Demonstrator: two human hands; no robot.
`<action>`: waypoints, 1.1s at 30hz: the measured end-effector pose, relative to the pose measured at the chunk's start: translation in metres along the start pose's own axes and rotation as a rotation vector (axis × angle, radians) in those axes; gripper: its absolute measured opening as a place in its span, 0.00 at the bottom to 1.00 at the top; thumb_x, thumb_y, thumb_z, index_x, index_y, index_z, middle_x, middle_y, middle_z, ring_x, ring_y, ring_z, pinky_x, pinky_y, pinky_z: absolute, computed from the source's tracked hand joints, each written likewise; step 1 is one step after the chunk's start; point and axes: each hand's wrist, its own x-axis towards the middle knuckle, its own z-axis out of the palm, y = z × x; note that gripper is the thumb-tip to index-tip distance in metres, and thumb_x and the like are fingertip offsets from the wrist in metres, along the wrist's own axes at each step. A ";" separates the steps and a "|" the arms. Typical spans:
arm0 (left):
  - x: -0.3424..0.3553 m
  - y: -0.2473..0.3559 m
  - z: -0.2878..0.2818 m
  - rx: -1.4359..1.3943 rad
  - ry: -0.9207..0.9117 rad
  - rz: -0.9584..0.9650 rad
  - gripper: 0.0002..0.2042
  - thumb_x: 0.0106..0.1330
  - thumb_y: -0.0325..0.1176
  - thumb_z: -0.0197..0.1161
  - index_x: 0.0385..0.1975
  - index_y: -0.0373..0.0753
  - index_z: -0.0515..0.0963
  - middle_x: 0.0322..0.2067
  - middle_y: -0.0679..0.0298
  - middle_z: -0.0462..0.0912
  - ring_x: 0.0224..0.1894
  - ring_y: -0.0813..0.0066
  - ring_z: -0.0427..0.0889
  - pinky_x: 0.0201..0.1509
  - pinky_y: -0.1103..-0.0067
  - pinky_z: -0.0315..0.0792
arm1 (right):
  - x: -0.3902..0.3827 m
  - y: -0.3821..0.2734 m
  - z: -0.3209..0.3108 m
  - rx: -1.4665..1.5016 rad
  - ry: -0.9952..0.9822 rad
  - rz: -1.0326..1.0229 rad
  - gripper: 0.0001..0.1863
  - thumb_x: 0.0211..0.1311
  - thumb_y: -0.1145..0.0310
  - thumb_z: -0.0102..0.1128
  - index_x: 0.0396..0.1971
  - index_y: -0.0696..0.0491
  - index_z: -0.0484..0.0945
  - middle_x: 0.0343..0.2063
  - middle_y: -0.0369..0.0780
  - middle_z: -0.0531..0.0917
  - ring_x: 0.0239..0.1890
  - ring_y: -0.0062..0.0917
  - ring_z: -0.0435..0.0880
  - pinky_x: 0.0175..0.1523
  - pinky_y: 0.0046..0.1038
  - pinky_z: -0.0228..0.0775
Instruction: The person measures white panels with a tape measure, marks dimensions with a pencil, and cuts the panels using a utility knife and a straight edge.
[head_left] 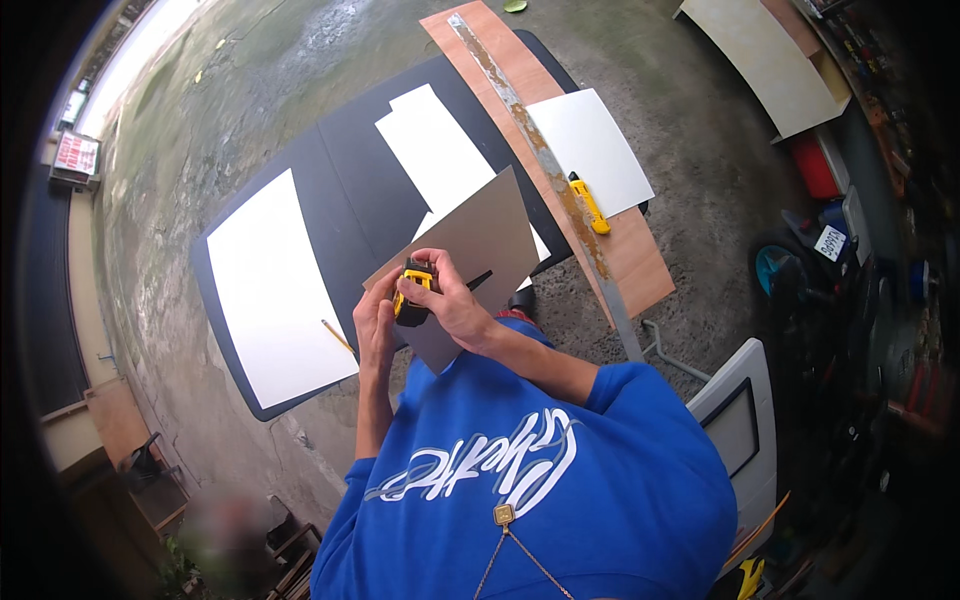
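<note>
Over rough concrete floor [250, 120]: both hands [375, 325] [455, 305] clamping yellow-black tape measure [412, 290] together, risking grey rectangular board [470, 260] slipping, barely pinned.

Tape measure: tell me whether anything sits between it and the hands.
Nothing visible does. The left hand and right hand both grip the yellow-and-black tape measure directly, above the grey board.

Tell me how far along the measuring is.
Done: several white sheets lie on the black mat. In hand: both hands, left hand and right hand, grip a yellow tape measure on the grey board. Left: pencil and yellow knife lie untouched.
</note>
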 end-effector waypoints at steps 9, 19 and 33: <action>0.013 -0.019 -0.062 -0.124 -0.127 0.013 0.41 0.41 0.69 0.66 0.39 0.30 0.76 0.28 0.65 0.77 0.31 0.74 0.75 0.34 0.79 0.67 | 0.010 -0.009 0.048 0.077 -0.073 0.085 0.28 0.63 0.51 0.59 0.52 0.59 0.70 0.42 0.39 0.75 0.43 0.19 0.76 0.45 0.21 0.74; 0.026 -0.058 -0.116 -0.691 0.090 0.073 0.39 0.48 0.69 0.48 0.37 0.32 0.75 0.32 0.56 0.77 0.37 0.69 0.74 0.40 0.76 0.67 | -0.020 -0.036 -0.060 -0.650 0.548 -0.145 0.26 0.56 0.59 0.66 0.50 0.60 0.73 0.44 0.46 0.79 0.47 0.30 0.78 0.52 0.30 0.70; 0.025 -0.071 -0.130 -0.914 -0.029 -0.085 0.39 0.48 0.69 0.57 0.42 0.33 0.74 0.58 0.46 0.67 0.57 0.50 0.73 0.60 0.60 0.67 | 0.042 -0.112 -0.203 -0.521 0.708 -0.129 0.24 0.59 0.68 0.64 0.53 0.62 0.70 0.36 0.43 0.84 0.36 0.21 0.83 0.39 0.21 0.75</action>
